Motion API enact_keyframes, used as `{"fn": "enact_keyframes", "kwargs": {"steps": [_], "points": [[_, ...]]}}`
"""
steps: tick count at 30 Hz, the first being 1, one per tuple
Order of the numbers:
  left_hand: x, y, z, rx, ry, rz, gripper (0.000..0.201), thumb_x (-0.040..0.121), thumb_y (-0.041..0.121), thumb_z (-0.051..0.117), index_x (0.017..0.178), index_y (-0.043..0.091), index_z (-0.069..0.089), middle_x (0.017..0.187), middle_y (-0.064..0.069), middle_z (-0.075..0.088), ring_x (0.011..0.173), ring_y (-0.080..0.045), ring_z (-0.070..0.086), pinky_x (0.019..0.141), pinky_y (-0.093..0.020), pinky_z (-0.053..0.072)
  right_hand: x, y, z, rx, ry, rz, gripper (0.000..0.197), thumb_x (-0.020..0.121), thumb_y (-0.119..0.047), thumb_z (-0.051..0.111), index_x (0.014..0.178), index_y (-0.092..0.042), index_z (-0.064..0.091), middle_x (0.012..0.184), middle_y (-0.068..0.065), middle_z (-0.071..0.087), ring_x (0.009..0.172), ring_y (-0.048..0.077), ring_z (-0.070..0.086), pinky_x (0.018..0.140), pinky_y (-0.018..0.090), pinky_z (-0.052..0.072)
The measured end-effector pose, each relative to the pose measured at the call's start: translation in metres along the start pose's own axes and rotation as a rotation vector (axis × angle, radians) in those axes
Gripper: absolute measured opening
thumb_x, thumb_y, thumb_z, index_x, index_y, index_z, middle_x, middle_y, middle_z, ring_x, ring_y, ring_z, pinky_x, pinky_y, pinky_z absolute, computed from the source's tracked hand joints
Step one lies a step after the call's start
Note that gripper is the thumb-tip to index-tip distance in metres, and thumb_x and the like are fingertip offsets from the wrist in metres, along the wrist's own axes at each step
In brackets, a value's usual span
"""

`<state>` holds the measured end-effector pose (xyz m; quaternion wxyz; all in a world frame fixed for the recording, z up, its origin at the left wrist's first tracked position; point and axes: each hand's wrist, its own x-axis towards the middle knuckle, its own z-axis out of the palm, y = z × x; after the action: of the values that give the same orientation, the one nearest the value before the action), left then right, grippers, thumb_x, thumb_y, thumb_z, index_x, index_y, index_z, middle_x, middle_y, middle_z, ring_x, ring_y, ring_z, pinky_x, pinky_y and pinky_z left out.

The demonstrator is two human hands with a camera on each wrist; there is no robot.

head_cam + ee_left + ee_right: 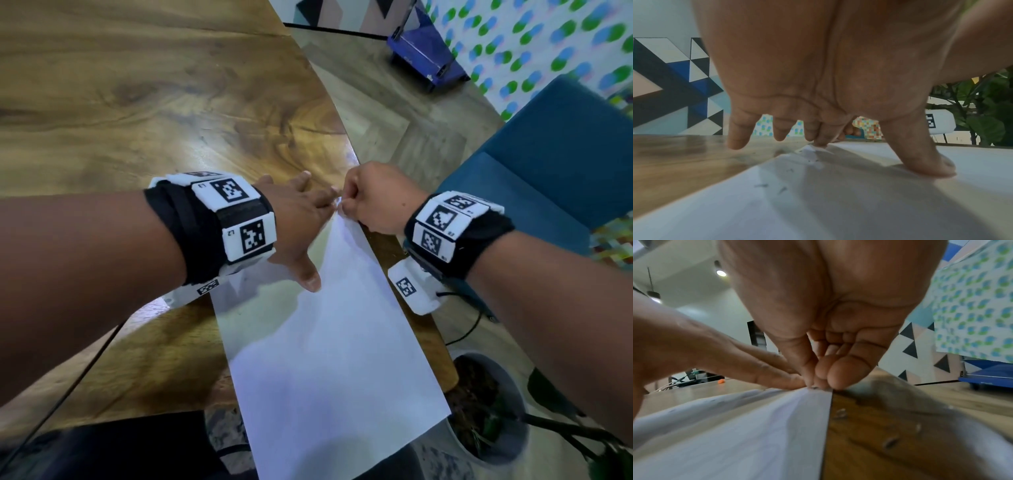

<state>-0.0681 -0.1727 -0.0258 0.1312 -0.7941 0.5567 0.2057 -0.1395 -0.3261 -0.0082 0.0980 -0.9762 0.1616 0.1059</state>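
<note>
A white sheet of paper lies folded to a point on the wooden table, its near end hanging past the table edge. My left hand lies flat on the paper's far part, fingers straight, its thumb pressing the sheet. My right hand is curled, pinching the paper's tip between thumb and fingers, right beside the left fingertips.
The table's right edge runs just beside the paper. A blue chair stands to the right. A potted plant sits on the floor below the table corner. A blue box stands farther back on the floor.
</note>
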Motion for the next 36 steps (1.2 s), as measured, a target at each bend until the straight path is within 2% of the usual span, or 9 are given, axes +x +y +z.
{"fn": "enact_keyframes", "kwargs": {"steps": [4,7,16,22,25,27,30,33,36], "points": [[0.001,-0.001,0.001,0.016,-0.020,0.012,0.126,0.073,0.081,0.065,0.163,0.024,-0.002,0.170,0.007,-0.013,0.157,-0.030,-0.007,0.116,-0.064,0.026,-0.018,-0.012,0.008,0.005,-0.018,-0.036,0.016,0.089,-0.027,0.064,0.081,-0.013,0.067,0.084,0.004,0.068,0.079,0.021,0.062,0.067,0.027,0.044],[0.003,0.000,0.000,0.006,-0.049,0.026,0.123,0.072,0.078,0.068,0.162,0.032,-0.001,0.170,0.006,-0.016,0.156,-0.031,-0.008,0.115,-0.065,0.027,-0.038,-0.023,0.017,-0.006,-0.077,-0.092,0.013,0.088,-0.027,0.065,0.078,-0.018,0.063,0.082,0.001,0.066,0.076,0.019,0.058,0.066,0.026,0.039],[-0.001,0.005,-0.005,0.026,-0.054,0.006,0.127,0.073,0.073,0.072,0.163,0.022,-0.001,0.170,0.008,-0.014,0.157,-0.027,-0.008,0.112,-0.064,0.034,-0.005,0.005,0.004,0.086,0.005,0.074,0.014,0.088,-0.027,0.068,0.079,-0.017,0.068,0.076,0.000,0.065,0.066,0.015,0.059,0.050,0.019,0.042],[-0.002,0.010,-0.009,0.031,-0.084,0.009,0.125,0.076,0.068,0.074,0.163,0.015,0.001,0.170,0.006,-0.008,0.157,-0.025,-0.005,0.113,-0.063,0.033,-0.024,0.008,0.007,0.071,-0.013,0.001,0.013,0.089,-0.028,0.069,0.082,-0.018,0.068,0.073,-0.009,0.061,0.067,0.009,0.056,0.055,0.020,0.039],[-0.002,0.013,-0.012,0.029,-0.085,0.010,0.127,0.075,0.066,0.075,0.163,0.014,0.000,0.171,0.004,-0.008,0.157,-0.026,-0.004,0.115,-0.055,0.030,-0.043,0.004,0.014,0.015,-0.086,-0.042,0.012,0.086,-0.030,0.070,0.079,-0.021,0.067,0.077,-0.007,0.066,0.076,0.012,0.060,0.063,0.026,0.048],[-0.001,0.011,-0.011,0.024,-0.092,0.008,0.128,0.074,0.067,0.076,0.163,0.015,0.000,0.171,0.005,-0.008,0.157,-0.026,-0.005,0.115,-0.057,0.030,-0.045,0.006,0.016,0.013,-0.080,-0.040,0.012,0.086,-0.031,0.069,0.080,-0.022,0.067,0.078,-0.006,0.066,0.079,0.013,0.061,0.068,0.029,0.050],[-0.002,0.012,-0.011,0.012,-0.089,0.007,0.128,0.074,0.066,0.076,0.163,0.017,-0.001,0.170,0.007,-0.010,0.157,-0.024,-0.006,0.114,-0.064,0.030,-0.031,0.013,0.012,0.021,-0.022,-0.001,0.012,0.089,-0.032,0.067,0.083,-0.022,0.066,0.084,-0.005,0.066,0.081,0.014,0.061,0.067,0.027,0.046],[-0.005,0.017,-0.015,0.039,-0.076,0.046,0.123,0.080,0.061,0.075,0.163,0.017,-0.005,0.170,0.006,-0.010,0.157,-0.026,-0.007,0.118,-0.052,0.025,-0.019,0.016,0.008,0.009,-0.014,-0.006,0.012,0.088,-0.032,0.068,0.083,-0.021,0.067,0.085,-0.004,0.065,0.082,0.016,0.062,0.068,0.027,0.043],[-0.003,0.017,-0.015,0.038,-0.098,0.058,0.118,0.081,0.060,0.074,0.163,0.022,-0.002,0.170,0.012,-0.009,0.157,-0.027,-0.008,0.114,-0.058,0.030,-0.018,0.018,0.010,0.017,-0.008,-0.003,0.011,0.088,-0.032,0.069,0.083,-0.022,0.066,0.084,-0.003,0.067,0.082,0.017,0.062,0.067,0.026,0.043]]}}
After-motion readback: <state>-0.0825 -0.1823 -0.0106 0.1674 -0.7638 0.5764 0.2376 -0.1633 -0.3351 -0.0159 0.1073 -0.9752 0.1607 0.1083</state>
